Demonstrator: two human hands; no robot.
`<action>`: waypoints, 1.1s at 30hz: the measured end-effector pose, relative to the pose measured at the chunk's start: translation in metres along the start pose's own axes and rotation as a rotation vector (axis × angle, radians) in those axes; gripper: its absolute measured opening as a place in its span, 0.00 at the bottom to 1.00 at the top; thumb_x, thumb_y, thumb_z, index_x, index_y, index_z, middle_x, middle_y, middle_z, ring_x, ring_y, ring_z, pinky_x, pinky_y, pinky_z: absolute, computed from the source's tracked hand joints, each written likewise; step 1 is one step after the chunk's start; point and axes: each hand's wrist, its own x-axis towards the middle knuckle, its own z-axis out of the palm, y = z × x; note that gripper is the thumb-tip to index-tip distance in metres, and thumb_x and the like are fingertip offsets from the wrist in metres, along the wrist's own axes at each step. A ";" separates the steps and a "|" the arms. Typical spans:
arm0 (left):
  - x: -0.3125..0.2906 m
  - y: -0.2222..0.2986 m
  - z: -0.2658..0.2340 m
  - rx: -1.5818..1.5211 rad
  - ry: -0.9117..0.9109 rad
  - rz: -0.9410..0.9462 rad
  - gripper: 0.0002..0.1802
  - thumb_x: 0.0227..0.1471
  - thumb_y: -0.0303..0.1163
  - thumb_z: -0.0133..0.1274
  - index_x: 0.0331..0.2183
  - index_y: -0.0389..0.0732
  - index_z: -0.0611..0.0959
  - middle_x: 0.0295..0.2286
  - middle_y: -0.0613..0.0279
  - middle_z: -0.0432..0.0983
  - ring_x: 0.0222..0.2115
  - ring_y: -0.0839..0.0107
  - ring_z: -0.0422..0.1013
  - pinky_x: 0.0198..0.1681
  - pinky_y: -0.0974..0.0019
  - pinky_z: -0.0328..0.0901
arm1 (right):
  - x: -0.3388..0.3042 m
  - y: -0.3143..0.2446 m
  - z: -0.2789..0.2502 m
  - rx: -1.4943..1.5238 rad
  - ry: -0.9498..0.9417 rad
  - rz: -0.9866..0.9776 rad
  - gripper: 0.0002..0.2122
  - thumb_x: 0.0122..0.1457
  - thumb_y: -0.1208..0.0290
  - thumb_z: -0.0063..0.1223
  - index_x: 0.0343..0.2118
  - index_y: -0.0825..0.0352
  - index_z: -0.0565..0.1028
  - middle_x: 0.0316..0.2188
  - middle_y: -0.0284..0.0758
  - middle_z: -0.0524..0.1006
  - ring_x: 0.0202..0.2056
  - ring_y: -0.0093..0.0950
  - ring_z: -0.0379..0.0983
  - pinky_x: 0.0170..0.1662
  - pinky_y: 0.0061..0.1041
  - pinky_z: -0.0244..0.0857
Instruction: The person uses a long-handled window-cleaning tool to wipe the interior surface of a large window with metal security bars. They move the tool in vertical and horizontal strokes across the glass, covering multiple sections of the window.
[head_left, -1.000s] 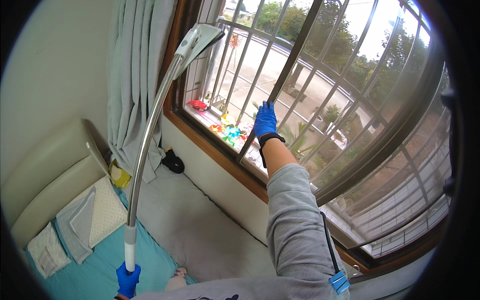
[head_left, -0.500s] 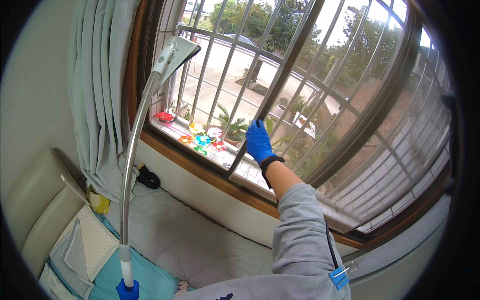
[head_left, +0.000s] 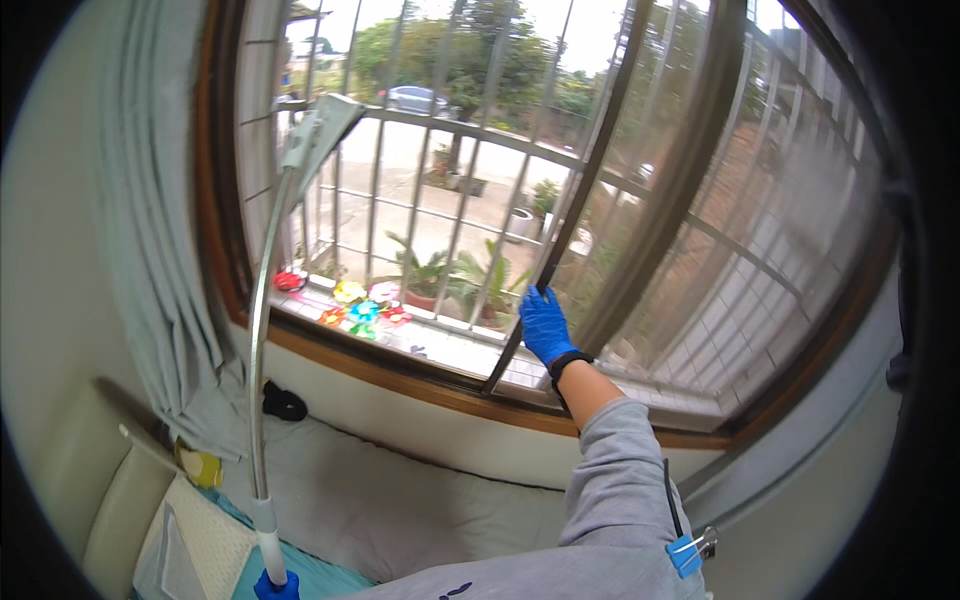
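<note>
My right hand [head_left: 545,326], in a blue glove with a black wristband, is closed round the dark upright edge of a sliding window sash [head_left: 578,228]. My left hand [head_left: 277,587], also blue-gloved, grips the white lower end of a long-handled window squeegee [head_left: 259,385] at the bottom left. Its metal pole rises, slightly bent-looking, to a flat pale head [head_left: 325,135] with a dark edge. The head stands in front of the window opening at upper left, near the bars; whether it touches them I cannot tell.
Metal security bars [head_left: 460,205] stand outside the window. Colourful flower-shaped ornaments [head_left: 365,310] lie on the tiled ledge. A grey curtain [head_left: 165,220] hangs at the left. Below are a grey-covered bed [head_left: 400,495], a padded headboard [head_left: 115,500] and a black item [head_left: 285,402].
The sash has slid right with my right hand, narrowing the gap to the thick frame beside it. The squeegee head appears slightly lower and further left, and the view has shifted.
</note>
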 end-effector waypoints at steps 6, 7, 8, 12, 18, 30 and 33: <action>0.030 -0.053 -0.018 0.012 -0.099 0.092 0.12 0.42 0.23 0.58 0.32 0.40 0.74 0.16 0.75 0.60 0.16 0.85 0.52 0.17 0.75 0.49 | -0.035 0.025 0.002 -0.010 -0.166 0.065 0.16 0.50 0.72 0.43 0.44 0.64 0.71 0.50 0.36 0.67 0.59 0.34 0.52 0.60 0.45 0.42; 0.034 -0.058 -0.022 0.021 -0.098 0.078 0.11 0.42 0.23 0.58 0.30 0.41 0.73 0.16 0.75 0.60 0.16 0.85 0.52 0.17 0.74 0.49 | -0.038 0.027 0.002 -0.027 -0.184 0.079 0.17 0.50 0.72 0.43 0.45 0.64 0.71 0.51 0.36 0.66 0.60 0.34 0.50 0.60 0.44 0.42; 0.035 -0.062 -0.026 0.029 -0.101 0.066 0.11 0.42 0.23 0.58 0.29 0.41 0.72 0.15 0.75 0.59 0.15 0.85 0.52 0.17 0.74 0.48 | -0.041 0.029 0.002 -0.053 -0.176 0.084 0.17 0.50 0.72 0.43 0.45 0.64 0.70 0.51 0.36 0.66 0.60 0.34 0.50 0.60 0.44 0.42; 0.037 -0.069 -0.033 0.045 -0.102 0.034 0.12 0.42 0.24 0.58 0.22 0.44 0.69 0.13 0.75 0.57 0.13 0.85 0.51 0.15 0.73 0.46 | -0.049 0.035 0.004 -0.075 -0.202 0.102 0.17 0.50 0.73 0.43 0.46 0.62 0.70 0.52 0.35 0.65 0.61 0.33 0.49 0.60 0.45 0.43; 0.038 -0.066 -0.042 0.042 -0.118 -0.013 0.13 0.43 0.25 0.59 0.21 0.45 0.69 0.12 0.75 0.56 0.12 0.85 0.50 0.14 0.72 0.46 | -0.065 0.052 0.006 -0.085 -0.213 0.157 0.16 0.51 0.73 0.42 0.45 0.60 0.71 0.53 0.33 0.65 0.61 0.32 0.48 0.60 0.45 0.43; 0.045 -0.095 -0.073 0.000 -0.268 -0.131 0.11 0.43 0.27 0.60 0.23 0.42 0.71 0.13 0.75 0.57 0.13 0.84 0.51 0.14 0.73 0.47 | -0.082 0.065 -0.003 -0.126 -0.364 0.283 0.15 0.52 0.71 0.43 0.44 0.56 0.72 0.54 0.30 0.63 0.62 0.28 0.45 0.58 0.42 0.47; 0.035 -0.092 -0.068 0.106 -0.205 -0.054 0.11 0.42 0.26 0.60 0.24 0.41 0.72 0.14 0.75 0.58 0.14 0.84 0.51 0.15 0.73 0.48 | -0.086 0.070 -0.005 -0.123 -0.405 0.326 0.16 0.51 0.72 0.45 0.45 0.56 0.71 0.53 0.29 0.64 0.61 0.28 0.46 0.57 0.39 0.49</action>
